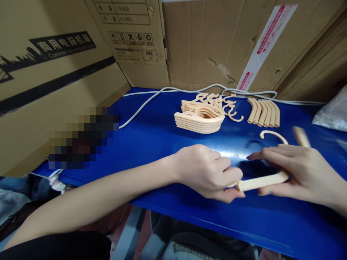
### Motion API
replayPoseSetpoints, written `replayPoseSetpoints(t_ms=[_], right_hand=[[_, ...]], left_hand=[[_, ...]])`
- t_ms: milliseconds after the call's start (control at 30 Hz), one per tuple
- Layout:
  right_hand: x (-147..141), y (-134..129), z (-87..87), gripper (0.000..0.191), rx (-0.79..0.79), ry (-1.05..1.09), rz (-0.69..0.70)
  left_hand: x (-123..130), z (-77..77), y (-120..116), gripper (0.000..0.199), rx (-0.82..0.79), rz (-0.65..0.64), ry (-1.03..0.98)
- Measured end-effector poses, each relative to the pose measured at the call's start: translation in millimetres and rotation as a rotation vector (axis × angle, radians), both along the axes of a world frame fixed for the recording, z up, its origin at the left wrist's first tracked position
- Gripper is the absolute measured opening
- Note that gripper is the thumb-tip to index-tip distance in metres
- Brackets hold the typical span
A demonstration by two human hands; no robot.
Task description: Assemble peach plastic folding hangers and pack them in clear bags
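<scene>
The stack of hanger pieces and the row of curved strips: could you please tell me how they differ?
The stack of hanger pieces is piled in layers, whereas the curved strips lie side by side. The stacked pieces have hooks splayed out beyond them, while the strips show none. The stacked pieces also have open loops in their shape; the strips are plain, gently bent lengths. Both are pale peach and rest on the blue table.
</scene>
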State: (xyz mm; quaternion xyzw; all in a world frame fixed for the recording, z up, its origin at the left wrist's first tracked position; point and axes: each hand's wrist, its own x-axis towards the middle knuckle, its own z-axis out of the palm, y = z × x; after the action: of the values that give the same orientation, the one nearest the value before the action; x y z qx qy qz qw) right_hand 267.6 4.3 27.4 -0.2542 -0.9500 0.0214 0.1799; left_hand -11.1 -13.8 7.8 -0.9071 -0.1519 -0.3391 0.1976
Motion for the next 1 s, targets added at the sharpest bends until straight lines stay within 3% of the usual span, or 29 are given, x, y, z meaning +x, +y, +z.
replayPoseSetpoints(t_ms=[100, 300, 567, 767, 1000], right_hand=[[3, 1, 4.0, 0.055, 0.089, 0.019, 0.016], [0, 7, 14.3, 0.027, 0.180, 0.028, -0.070], [19, 31, 14.2, 0.043, 0.259, -0.069, -0.195], [21, 19, 11.6, 0.039, 0.237, -0.003, -0.314], [24, 18, 1.1, 0.034, 0.134, -0.026, -0.326]], left_hand=[[0, 1.5, -3, 0.043, -0.013, -0.078, -0.048], [-2, 4.0, -2, 0.043, -0.051, -0.122, -0.113], [-2, 10.1, -8, 0.052, -0.227, -0.172, 0.010], [-3, 4.0, -10, 0.044, -0.243, -0.266, -0.110], [-4, 16.2, -8, 0.023, -0.318, -0.311, 0.191]])
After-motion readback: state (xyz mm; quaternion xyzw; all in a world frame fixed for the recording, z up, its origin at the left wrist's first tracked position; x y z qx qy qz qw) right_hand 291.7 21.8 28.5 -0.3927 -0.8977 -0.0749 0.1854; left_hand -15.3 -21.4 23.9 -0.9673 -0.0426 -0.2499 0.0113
